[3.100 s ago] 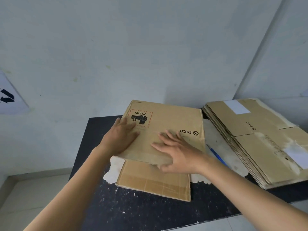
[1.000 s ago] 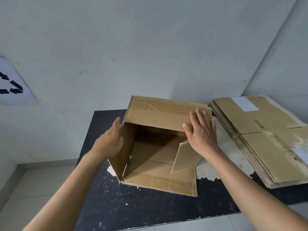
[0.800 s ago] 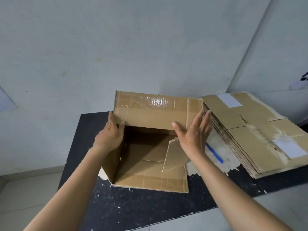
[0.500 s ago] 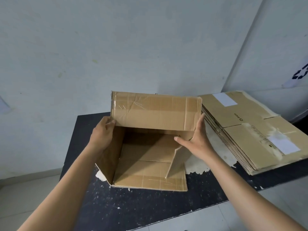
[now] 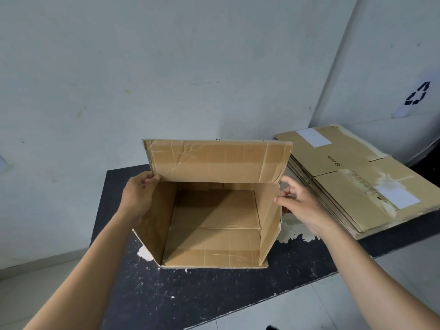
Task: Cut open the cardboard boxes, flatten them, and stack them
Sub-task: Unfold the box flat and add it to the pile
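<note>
Cardboard of this sort should handle light and stiff across its panels but weak along the creases, so the cardboard box (image 5: 214,246) will probably fold at its corners if the side walls are pushed together, and its edges give the surest hold. It sits open on the dark table (image 5: 190,294), mouth toward the person, with its taped flap (image 5: 214,160) standing up at the far side. A stack of flattened boxes (image 5: 345,182) lies just to its right. The left hand (image 5: 140,198) holds the top far corner of the left wall, its fingers (image 5: 148,179) curled over the edge right below the flap's hinge. The right hand (image 5: 302,206) is at the outer face of the right wall near its upper edge. Its fingertips (image 5: 278,200) are loosely bent and touch or nearly touch the board, and I cannot tell whether they pinch it. The box lies between the two hands, so an inward or sideways push looks likely to collapse it.
</note>
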